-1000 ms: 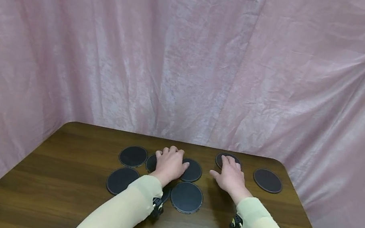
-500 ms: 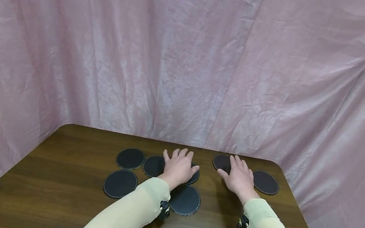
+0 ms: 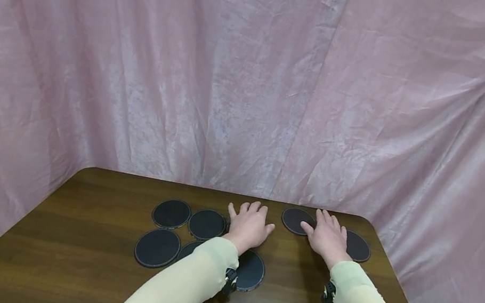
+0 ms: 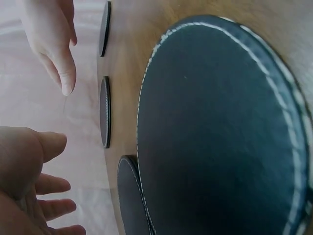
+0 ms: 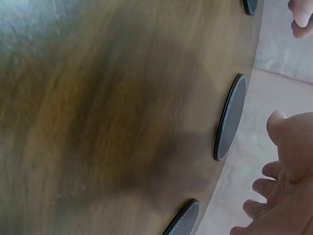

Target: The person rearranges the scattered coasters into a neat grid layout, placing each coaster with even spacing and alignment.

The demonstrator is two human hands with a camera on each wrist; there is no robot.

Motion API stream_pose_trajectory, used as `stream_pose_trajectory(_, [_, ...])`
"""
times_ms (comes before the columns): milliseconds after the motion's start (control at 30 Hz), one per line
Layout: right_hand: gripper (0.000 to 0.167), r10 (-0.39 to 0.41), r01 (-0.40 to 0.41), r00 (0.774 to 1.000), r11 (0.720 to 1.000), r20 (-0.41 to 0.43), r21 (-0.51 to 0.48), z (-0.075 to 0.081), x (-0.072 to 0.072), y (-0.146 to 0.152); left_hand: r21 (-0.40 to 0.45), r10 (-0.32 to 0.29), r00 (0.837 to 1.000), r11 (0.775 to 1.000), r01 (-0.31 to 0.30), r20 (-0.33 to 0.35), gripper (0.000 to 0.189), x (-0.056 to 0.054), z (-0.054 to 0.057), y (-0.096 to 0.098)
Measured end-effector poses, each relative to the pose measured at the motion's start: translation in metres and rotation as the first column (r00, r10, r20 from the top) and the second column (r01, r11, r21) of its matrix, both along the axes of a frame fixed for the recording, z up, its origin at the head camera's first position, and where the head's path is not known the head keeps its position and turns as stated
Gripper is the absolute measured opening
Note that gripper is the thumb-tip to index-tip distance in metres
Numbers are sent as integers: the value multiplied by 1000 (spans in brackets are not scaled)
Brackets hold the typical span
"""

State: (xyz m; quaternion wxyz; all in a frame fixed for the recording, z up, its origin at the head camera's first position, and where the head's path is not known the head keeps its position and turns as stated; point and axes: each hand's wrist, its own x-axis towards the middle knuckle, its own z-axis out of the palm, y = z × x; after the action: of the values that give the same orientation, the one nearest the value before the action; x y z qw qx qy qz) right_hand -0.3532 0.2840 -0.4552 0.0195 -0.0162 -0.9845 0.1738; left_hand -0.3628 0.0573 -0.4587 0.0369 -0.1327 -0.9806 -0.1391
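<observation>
My left hand hovers with spread fingers over the right part of a group of dark round coasters. It hides one coaster almost wholly; the front right coaster shows past the sleeve. In the left wrist view that hand is raised above a large stitched coaster, palm side showing, holding nothing. My right hand, fingers stretched, hangs between two brownish coasters, the back one and the right one, overlapping both in the head view. The right wrist view shows that hand raised off the table, grasping nothing.
More coasters lie at left: back left, back middle, front left, and one partly under the sleeve. They rest on a brown wooden table. A pink curtain hangs behind the far edge.
Both hands have drifted to the right above the table, uncovering the back middle coaster and more of the back right one. The coasters have kept their arrangement; the head view has shifted slightly.
</observation>
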Motion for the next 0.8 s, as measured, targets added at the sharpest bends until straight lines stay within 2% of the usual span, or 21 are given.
stream_pose_trajectory(300, [75,-21,19,999,999,36,36,-2,-11,3,-12,7,1000,1000,-7,-1,58,-13,-7,14])
stream_pose_trajectory(567, [73,-21,17,999,995,43,95,-6,-18,13,14,13,1000,1000,-12,-2,56,-19,-8,27])
stream_pose_trajectory(800, [68,1,-2,1000,991,7,136,-5,-21,17,-12,34,999,999,-34,-12,53,-27,-14,40])
